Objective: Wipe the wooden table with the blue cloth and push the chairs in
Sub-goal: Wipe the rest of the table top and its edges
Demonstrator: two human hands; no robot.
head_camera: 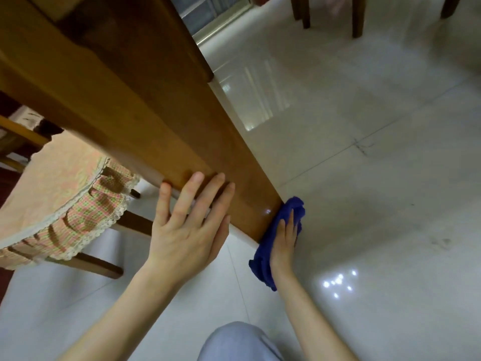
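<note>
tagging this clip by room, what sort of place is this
Probably a home dining area: a brown wooden table leg being wiped with a blue cloth, a wooden chair with a frilled checked seat cushion, and a glossy white tiled floor.

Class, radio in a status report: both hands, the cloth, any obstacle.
Left hand flat on table leg. Right hand pressing blue cloth against leg's far side. Cushioned chair close left, not blocking.
</note>
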